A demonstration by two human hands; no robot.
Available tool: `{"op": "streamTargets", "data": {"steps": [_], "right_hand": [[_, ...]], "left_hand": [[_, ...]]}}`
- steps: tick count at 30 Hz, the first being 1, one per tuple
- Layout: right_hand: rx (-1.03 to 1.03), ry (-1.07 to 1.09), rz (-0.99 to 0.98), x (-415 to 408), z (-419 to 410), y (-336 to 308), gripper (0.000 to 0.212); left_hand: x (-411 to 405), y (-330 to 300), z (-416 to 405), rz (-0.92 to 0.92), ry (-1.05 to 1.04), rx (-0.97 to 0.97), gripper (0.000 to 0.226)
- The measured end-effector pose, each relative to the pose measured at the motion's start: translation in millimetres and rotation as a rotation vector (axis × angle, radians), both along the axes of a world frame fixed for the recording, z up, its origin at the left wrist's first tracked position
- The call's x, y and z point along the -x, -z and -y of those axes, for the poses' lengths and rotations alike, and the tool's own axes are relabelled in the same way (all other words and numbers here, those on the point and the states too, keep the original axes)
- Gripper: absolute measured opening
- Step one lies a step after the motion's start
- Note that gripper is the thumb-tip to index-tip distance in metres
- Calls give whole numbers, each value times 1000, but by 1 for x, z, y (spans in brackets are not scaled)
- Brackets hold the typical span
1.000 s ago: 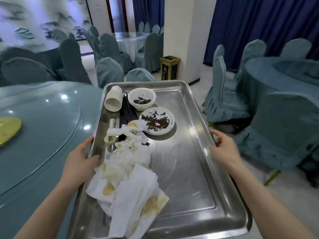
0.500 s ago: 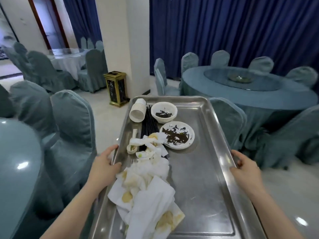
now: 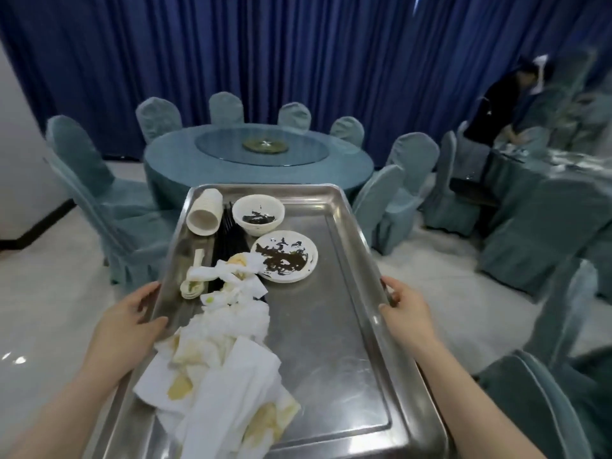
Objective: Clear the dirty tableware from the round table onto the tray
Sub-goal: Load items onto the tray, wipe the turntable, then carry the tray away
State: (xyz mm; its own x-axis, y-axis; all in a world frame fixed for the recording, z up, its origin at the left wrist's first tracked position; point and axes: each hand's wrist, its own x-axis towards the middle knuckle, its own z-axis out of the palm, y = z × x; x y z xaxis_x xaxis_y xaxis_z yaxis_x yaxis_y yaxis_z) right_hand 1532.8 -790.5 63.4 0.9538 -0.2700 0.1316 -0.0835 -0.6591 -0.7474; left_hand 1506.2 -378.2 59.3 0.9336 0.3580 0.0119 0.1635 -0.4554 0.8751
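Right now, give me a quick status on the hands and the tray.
Left hand and right hand grip the tray by its side rims. Tray carries cups, bowl, plate, chopsticks, napkins. Chairs and round table ahead.

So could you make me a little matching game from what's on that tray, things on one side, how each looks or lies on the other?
Things:
1. cup stack
2. bowl
3. plate
4. napkins

States:
A. crumpled, yellow-stained
B. lying on its side
C. flat, smeared with dark sauce
D. upright, dark residue at the bottom

Pairs: 1-B, 2-D, 3-C, 4-A
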Motion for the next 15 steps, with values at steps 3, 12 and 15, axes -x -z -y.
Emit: {"op": "streamTargets", "data": {"steps": [3, 12, 15], "right_hand": [[0, 110, -3, -12, 15, -8, 56], [-37, 410, 34, -34, 80, -28, 58], [10, 530, 36, -40, 119, -34, 59]], "left_hand": [[-61, -12, 13, 22, 107, -23, 58], [-221, -40, 104, 81, 437, -21, 57], [-269, -40, 159, 85, 570, -8, 57]]}}
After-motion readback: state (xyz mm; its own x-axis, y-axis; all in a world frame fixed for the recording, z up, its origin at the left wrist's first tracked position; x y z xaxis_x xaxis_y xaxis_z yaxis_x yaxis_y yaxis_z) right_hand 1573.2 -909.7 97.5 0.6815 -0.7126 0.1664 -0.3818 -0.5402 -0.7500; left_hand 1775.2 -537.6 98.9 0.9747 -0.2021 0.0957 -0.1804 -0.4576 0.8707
